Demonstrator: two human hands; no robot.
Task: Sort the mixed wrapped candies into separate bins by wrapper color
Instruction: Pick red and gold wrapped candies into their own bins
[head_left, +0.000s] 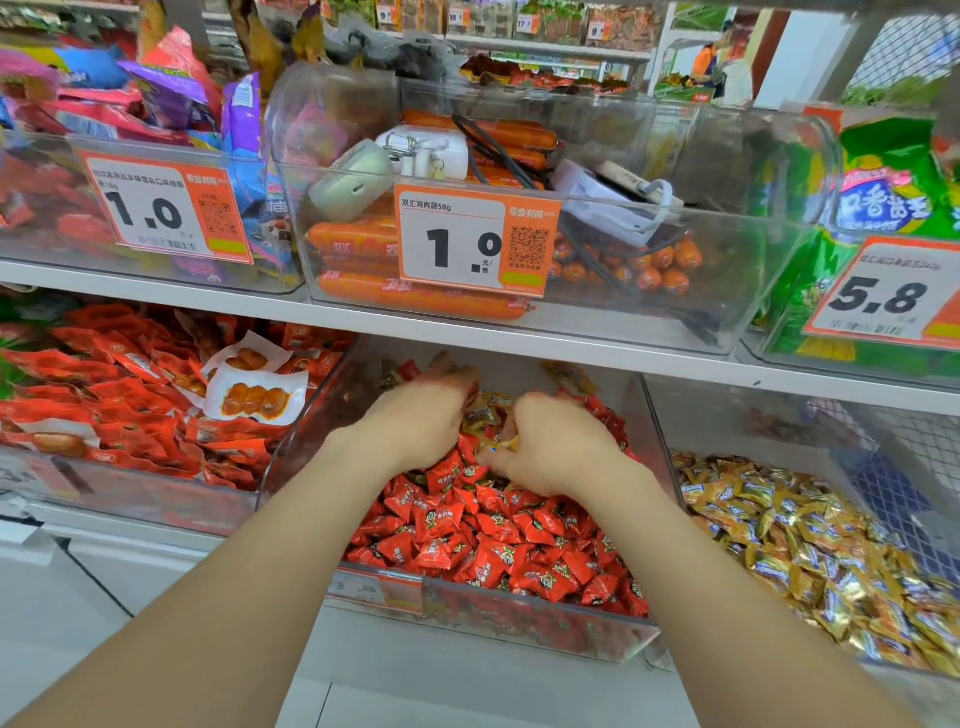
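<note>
Head view: right hand (551, 448) pinches a gold candy (511, 443).

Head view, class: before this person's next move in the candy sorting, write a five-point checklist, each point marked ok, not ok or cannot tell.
1. Right hand pinches a gold candy: ok.
2. Left hand has a hold: cannot tell, blurred.
3. Middle bin holds red candies only: not ok, stray gold wrappers lie at the back.
4. Gold bin on the right has room: ok.
5. Way from right hand to gold bin: seemingly ok, only the bin wall between.
</note>
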